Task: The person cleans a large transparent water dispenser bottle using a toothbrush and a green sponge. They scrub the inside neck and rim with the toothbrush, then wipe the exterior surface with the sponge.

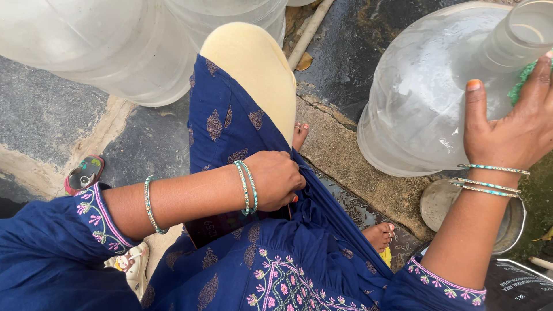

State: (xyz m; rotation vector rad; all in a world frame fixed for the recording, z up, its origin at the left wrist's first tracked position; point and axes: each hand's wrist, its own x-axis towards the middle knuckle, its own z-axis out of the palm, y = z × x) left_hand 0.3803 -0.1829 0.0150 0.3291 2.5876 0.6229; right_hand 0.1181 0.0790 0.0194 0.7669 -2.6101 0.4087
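head view looks down on rough, wet, dark stone paving with pale cement joints and a raised concrete kerb running across it, outdoors by the look of it. on the right a large clear plastic water jug, round-shouldered and ribbed near the base, lies tilted on the kerb with its neck toward the upper right; whether any water is inside is hard to tell through the cloudy wall. the right hand lies spread against the jug's shoulder near the neck, pressing a green scrub pad under the fingers, thumb stretched flat on the plastic. the left hand is clenched on a fold of the dark blue embroidered cloth over the knee. two more clear plastic jugs stand at the upper left. a round dull metal dish sits just under the tilted jug, and a thin pale pipe lies along the ground behind.
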